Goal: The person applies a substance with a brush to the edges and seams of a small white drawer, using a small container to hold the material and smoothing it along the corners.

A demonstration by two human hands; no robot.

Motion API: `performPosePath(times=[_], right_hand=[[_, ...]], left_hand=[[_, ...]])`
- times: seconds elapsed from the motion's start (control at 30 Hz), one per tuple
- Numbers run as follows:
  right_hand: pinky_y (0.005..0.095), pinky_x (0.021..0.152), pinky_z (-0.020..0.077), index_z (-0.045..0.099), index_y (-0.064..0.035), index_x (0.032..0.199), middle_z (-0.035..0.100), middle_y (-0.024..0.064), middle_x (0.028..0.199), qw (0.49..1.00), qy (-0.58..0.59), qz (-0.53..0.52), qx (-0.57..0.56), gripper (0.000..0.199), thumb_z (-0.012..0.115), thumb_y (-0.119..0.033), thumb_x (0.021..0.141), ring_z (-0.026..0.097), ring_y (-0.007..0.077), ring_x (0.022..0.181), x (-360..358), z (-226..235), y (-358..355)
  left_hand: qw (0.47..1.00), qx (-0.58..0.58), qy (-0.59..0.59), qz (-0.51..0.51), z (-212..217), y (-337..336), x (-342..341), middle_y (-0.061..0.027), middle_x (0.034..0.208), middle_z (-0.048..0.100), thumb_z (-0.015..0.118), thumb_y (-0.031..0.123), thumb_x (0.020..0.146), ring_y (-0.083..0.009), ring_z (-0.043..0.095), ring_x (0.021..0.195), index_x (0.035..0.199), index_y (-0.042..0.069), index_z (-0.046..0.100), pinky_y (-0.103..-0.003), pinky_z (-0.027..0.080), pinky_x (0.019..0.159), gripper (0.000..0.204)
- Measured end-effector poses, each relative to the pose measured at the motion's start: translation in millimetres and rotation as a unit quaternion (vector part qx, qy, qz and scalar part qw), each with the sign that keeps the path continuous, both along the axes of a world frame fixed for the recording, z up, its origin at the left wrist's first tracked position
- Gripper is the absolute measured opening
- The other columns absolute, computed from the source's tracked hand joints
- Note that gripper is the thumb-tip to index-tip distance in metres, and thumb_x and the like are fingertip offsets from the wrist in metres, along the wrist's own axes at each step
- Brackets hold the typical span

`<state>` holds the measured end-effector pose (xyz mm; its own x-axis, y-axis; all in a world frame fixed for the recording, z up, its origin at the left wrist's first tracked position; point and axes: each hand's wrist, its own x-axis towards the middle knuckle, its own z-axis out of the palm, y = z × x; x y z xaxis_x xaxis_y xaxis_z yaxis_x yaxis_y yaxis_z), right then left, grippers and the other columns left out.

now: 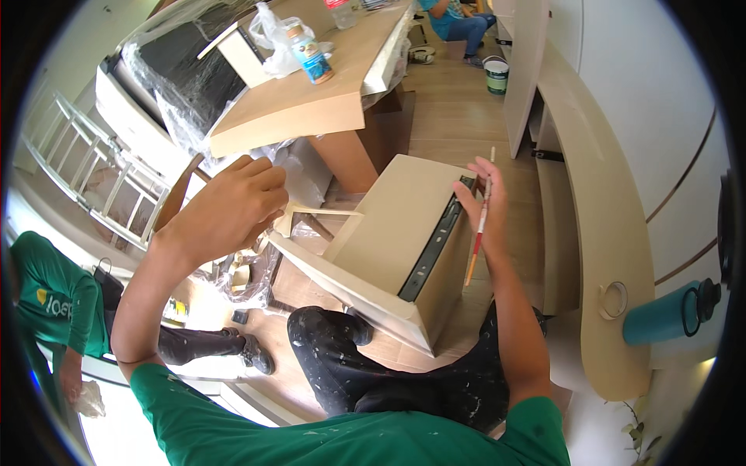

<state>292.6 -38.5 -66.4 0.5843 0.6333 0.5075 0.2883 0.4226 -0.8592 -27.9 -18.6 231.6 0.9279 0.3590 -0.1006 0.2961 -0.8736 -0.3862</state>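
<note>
A cream drawer point(388, 206) stands tilted in front of my knees, its wide front panel point(353, 299) toward me. A black metal runner point(437, 241) lines its right side. My right hand point(491, 194) rests at the drawer's far right corner and holds a thin stick point(479, 233), pale above, red and orange below. To the left, my left hand point(241, 203) is raised with its fingers pinched. From those fingers a pale strip of masking tape point(326, 210) stretches to the drawer's left edge. The fingertips are partly hidden behind the hand.
A cardboard-covered table point(311, 109) holds a bottle point(309, 56) and plastic bags. A shelf at right bears a teal flask point(664, 314) and a tape roll point(612, 300). Someone in green point(62, 295) is at left, another person point(458, 23) far off. A ladder point(89, 159) leans left.
</note>
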Motion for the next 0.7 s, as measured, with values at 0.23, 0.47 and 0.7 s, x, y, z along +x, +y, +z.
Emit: performPosePath(times=[0.23, 0.47, 0.7], right_hand=[[0.0407, 0.114, 0.041, 0.051, -0.0005, 0.142, 0.064, 0.0201, 0.133, 0.999, 0.027, 0.032, -0.006, 0.063, 0.082, -0.019, 0.09, 0.06, 0.0264, 0.124, -2, 0, 1], [0.0405, 0.115, 0.04, 0.051, 0.001, 0.143, 0.064, 0.0201, 0.135, 0.999, 0.013, 0.027, -0.028, 0.063, 0.081, -0.019, 0.092, 0.059, 0.0255, 0.125, -2, 7, -5], [0.0368, 0.11, 0.0426, 0.05, 0.0014, 0.145, 0.063, 0.017, 0.137, 0.999, 0.021, 0.022, -0.042, 0.061, 0.078, -0.017, 0.094, 0.058, 0.0212, 0.123, 3, 10, -6]], left_hand=[[0.993, 0.055, -0.105, 0.007, 16, -37, -47, -0.0091, 0.09, 0.059, 0.076, 0.005, 0.079, -0.0283, 0.06, 0.092, 0.085, 0.001, 0.067, -0.041, 0.048, 0.087, 0.011], [0.977, 0.08, -0.181, 0.083, 38, -36, -92, -0.0133, 0.094, 0.061, 0.076, -0.004, 0.078, -0.0325, 0.061, 0.094, 0.09, -0.003, 0.067, -0.044, 0.049, 0.084, 0.016], [0.92, 0.234, -0.29, 0.122, 58, 42, -171, -0.0141, 0.11, 0.069, 0.071, -0.001, 0.091, -0.0274, 0.067, 0.107, 0.107, 0.0, 0.066, -0.04, 0.051, 0.097, 0.017]])
